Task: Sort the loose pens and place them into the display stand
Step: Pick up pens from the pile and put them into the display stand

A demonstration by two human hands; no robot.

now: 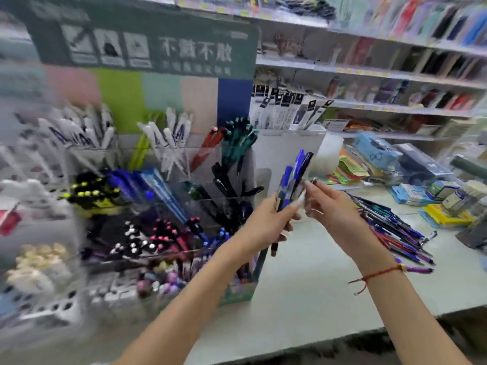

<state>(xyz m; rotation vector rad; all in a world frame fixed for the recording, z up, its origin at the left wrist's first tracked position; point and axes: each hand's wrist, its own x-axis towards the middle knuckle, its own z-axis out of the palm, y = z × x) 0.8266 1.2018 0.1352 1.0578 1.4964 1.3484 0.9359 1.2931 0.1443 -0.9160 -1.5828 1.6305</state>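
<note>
The display stand (147, 196) fills the left of the view, its clear compartments tiered: white pens in the top row, a red pen and green-capped ones at the upper right, yellow-and-black and blue ones in the middle, pink-tipped and blue ones lower down. The blur makes exact contents hard to tell. It stands on the pale desk (303, 280), whose right part carries the heap of loose pens (395, 233), lying roughly flat and fanned toward the near right.

Between stand and heap, the left hand (266, 219) has its grip wrapped round a bundle of blue pens (293, 180), long axis nearly upright and tilted a little right, caps upward. The right hand (332, 204) meets the bundle at its middle, fingertips seemingly pinching a pen there, though blur hides which.

The bundle sits just right of the stand's right edge, so the left hand is nearer the compartments; the likely move is leftward and down into a blue-pen slot.
</note>
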